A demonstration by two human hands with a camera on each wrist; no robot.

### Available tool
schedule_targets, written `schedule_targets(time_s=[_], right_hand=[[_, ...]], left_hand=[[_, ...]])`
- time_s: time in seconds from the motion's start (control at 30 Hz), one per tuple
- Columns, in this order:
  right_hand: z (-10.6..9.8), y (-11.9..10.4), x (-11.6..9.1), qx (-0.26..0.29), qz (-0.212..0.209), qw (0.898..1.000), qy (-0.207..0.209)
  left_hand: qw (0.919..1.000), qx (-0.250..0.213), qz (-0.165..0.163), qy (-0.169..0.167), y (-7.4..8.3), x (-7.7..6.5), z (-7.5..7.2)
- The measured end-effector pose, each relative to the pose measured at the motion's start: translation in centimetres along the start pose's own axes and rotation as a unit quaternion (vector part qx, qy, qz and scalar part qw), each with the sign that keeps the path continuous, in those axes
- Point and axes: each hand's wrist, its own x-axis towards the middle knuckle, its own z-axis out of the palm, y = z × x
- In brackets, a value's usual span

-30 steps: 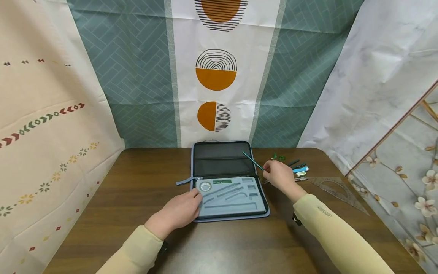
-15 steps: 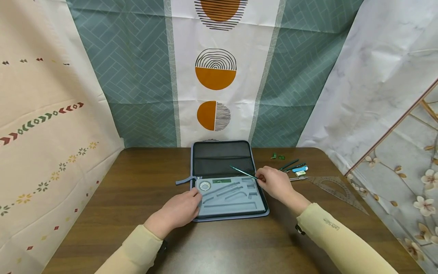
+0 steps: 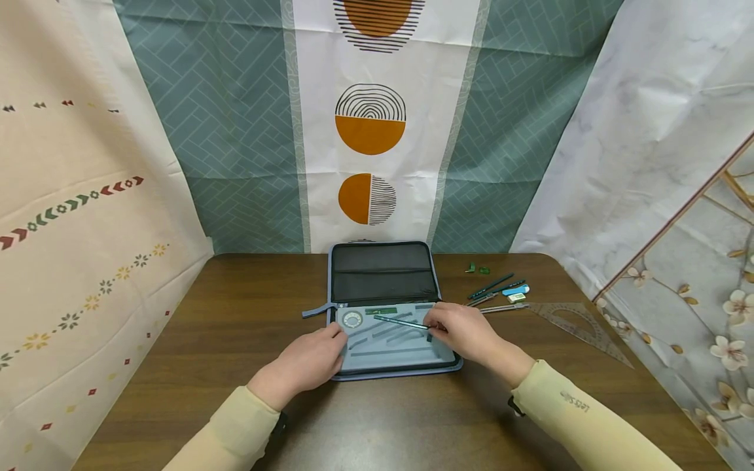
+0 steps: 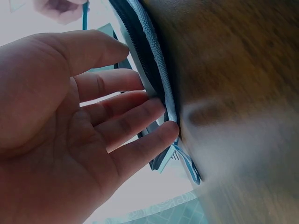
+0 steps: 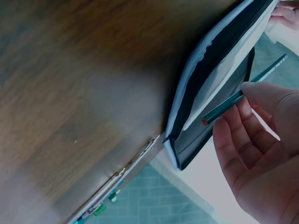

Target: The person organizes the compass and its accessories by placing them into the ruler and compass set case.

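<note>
A slim dark-green pencil slants above the grey-blue foam insert of an unzipped case. My right hand pinches it near one end; in the right wrist view the pencil lies between thumb and fingertips. My left hand rests at the left edge of the case, and in the left wrist view its fairly straight fingers touch the zipped rim. Cut-out slots mark the foam, which bears a round white-ringed dial and a green piece. My right hand hides part of the foam's right side.
Right of the case lie several pencils, a metal compass, a blue item, a small eraser and a clear set square. Two small green items sit farther back. The case's black mesh lid stands open behind.
My right hand has carried the pencil left and toward me, from beside the lid to over the foam, bringing the pencil nearer level. The left hand has stayed at the case edge.
</note>
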Motion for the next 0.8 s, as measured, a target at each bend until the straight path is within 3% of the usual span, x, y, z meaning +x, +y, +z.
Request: schedule_targets(time_s=[0.27, 0.8], right_hand=[[0.2, -1.2, -0.3, 0.010, -0.045, 0.999, -0.002], [1.0, -2.4, -0.7, 0.016, -0.095, 0.995, -0.025]], left_hand=[[0.9998, -0.009, -0.011, -0.013, 0.2, -0.1, -0.2], [0.9999, -0.007, -0.010, -0.006, 0.2, 0.0, -0.2]])
